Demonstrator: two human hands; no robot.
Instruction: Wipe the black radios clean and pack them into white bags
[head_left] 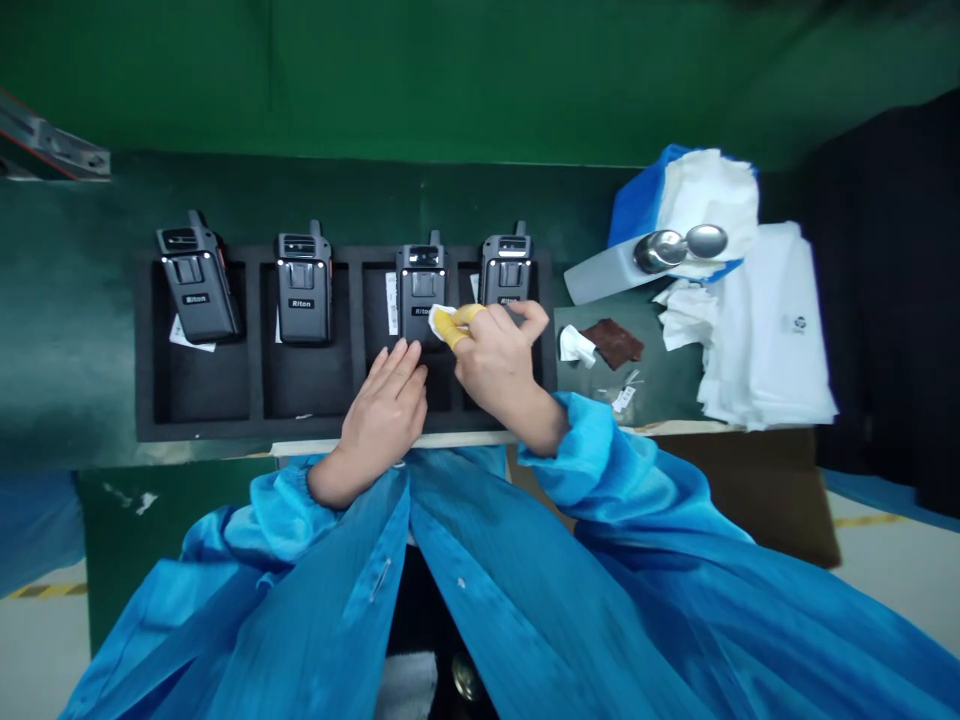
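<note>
Our right hand (499, 360) pinches a white wipe (441, 320) in yellow finger cots (454, 326) against the third Riton radio (421, 280); our left hand (384, 400) lies open, empty, on the foam tray (225, 432)

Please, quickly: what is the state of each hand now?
Left hand: open, holding nothing.
Right hand: closed, pinching a white wipe against a Riton radio.

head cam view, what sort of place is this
Probably an electronics factory workstation: a blue smock, four Riton radios in a black foam tray, and a yellow finger cot pressing a white wipe.
</note>
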